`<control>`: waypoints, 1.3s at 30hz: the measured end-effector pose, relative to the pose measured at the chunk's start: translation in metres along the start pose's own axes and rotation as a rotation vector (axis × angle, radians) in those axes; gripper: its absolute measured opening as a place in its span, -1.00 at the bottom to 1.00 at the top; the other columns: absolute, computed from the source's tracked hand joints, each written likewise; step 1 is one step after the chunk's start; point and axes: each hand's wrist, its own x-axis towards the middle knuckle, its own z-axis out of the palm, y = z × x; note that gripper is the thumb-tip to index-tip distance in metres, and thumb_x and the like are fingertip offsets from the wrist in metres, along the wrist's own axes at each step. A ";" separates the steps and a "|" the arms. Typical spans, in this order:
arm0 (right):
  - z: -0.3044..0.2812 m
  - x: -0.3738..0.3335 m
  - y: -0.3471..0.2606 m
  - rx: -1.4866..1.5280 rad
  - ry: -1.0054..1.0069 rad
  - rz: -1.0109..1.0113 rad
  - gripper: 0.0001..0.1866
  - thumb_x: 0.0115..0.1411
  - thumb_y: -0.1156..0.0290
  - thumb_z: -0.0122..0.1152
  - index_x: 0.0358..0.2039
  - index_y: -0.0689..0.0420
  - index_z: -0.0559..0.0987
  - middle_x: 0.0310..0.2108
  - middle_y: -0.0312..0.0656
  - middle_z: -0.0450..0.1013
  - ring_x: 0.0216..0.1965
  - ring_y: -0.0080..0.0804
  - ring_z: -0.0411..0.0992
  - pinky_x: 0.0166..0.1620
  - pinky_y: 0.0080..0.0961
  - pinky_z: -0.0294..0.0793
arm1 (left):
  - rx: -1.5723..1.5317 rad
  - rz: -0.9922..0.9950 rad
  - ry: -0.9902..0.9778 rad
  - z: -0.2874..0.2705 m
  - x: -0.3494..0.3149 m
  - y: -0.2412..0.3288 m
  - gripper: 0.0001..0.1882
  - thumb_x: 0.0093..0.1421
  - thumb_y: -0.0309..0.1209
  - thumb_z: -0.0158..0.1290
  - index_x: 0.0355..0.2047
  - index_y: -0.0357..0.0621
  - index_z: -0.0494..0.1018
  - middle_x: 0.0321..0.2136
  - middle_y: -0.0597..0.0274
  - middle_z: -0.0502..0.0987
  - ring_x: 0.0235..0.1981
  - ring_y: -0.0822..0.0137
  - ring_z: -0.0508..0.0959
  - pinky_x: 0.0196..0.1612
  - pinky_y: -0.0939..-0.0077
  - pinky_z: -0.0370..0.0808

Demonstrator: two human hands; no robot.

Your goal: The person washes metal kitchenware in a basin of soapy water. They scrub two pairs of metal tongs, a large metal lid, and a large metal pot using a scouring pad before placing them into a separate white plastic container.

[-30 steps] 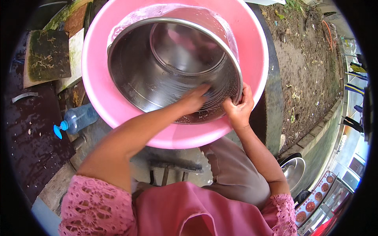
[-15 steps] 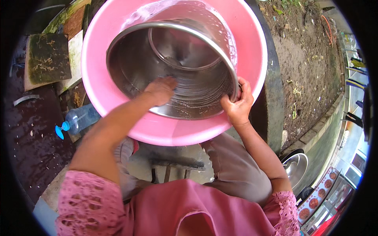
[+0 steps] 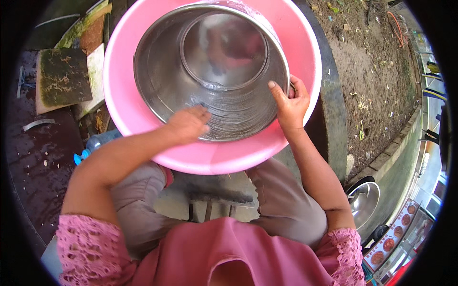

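A large steel pot (image 3: 164,76) lies tilted in a pink plastic basin (image 3: 117,62), its mouth toward me. Streaks of wet, soapy film curve along its lower inner wall. My left hand (image 3: 188,125) reaches over the rim and presses against that wall, fingers bent; a small dark thing shows at the fingertips, too little of it to name. At the pot's right edge, my right hand (image 3: 292,106) grips a side handle, thumb raised along the rim.
A clear bottle with a blue cap (image 3: 98,140) lies left of the basin. Mossy boards (image 3: 64,78) lean at far left. Bare soil (image 3: 367,86) lies to the right, with a metal bowl (image 3: 365,202) below it.
The pot has tipped so its round bottom shows more fully. My left hand has moved down and a little left along the wall; my right thumb has lifted along the rim.
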 end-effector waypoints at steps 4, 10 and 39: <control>0.014 0.017 0.004 -0.054 0.093 -0.099 -0.56 -0.18 0.22 0.50 -0.34 0.21 0.55 -0.56 -0.35 0.40 -0.60 -0.73 0.19 -0.53 -0.73 0.24 | -0.797 -0.124 0.690 -0.025 0.059 0.099 -0.46 0.26 -0.19 -0.15 0.17 -0.24 0.18 0.14 -0.10 0.26 0.17 0.02 0.28 0.18 0.28 0.26; 0.002 0.022 -0.009 0.075 0.039 -0.038 -0.54 -0.19 0.26 0.50 -0.31 0.22 0.54 -0.48 -0.28 0.49 -0.51 -0.64 0.37 -0.42 -0.68 0.39 | 0.113 -0.026 0.015 -0.025 -0.042 -0.028 -0.51 0.22 -0.14 -0.12 0.05 -0.20 0.35 0.13 -0.02 0.30 0.20 0.09 0.23 0.21 0.12 0.14; 0.019 0.025 -0.048 -0.425 -0.133 -0.201 -0.49 -0.31 0.13 0.49 -0.33 0.06 0.53 -0.58 -0.24 0.45 -0.59 -0.39 0.39 -0.47 -0.46 0.40 | 0.386 -0.443 0.047 -0.035 0.035 -0.100 -0.55 0.22 -0.33 -0.25 0.06 -0.31 0.33 0.11 0.04 0.33 0.13 0.13 0.33 0.17 0.26 0.23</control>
